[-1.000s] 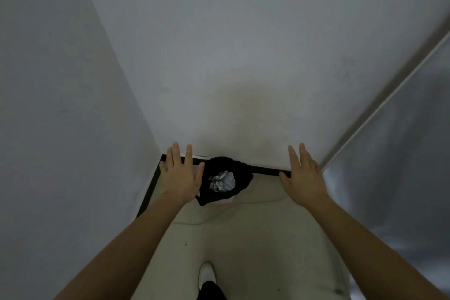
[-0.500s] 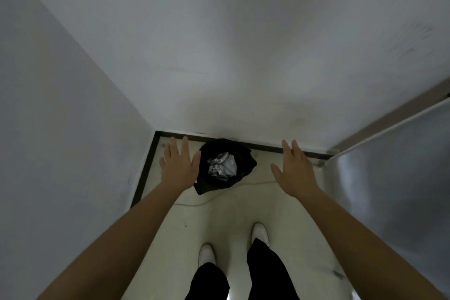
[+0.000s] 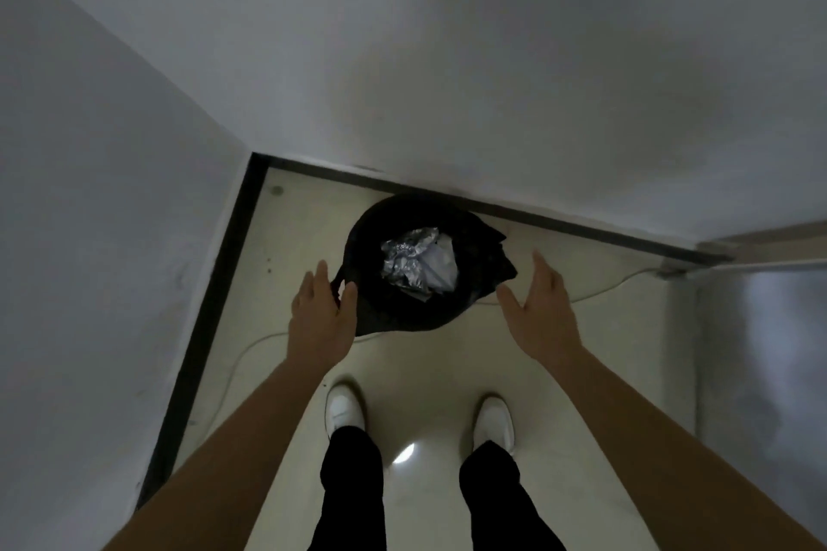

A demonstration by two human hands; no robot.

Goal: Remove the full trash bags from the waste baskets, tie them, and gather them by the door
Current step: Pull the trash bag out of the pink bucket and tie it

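Black, white and silver in a dim corner.
The trash bag [image 3: 402,313] is plain black. The foil [image 3: 402,259] in it is crinkled silver and the paper [image 3: 441,259] is white. The floor [image 3: 429,371] is glossy cream, edged by a black baseboard [image 3: 212,295] under grey-white walls [image 3: 447,58]. The shoes [image 3: 342,409] are white and the trousers [image 3: 353,492] black.

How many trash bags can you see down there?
1: a black plastic trash bag in the floor corner against the wall, holding crumpled silver foil, between the left hand and right hand. Others may sit outside the view.
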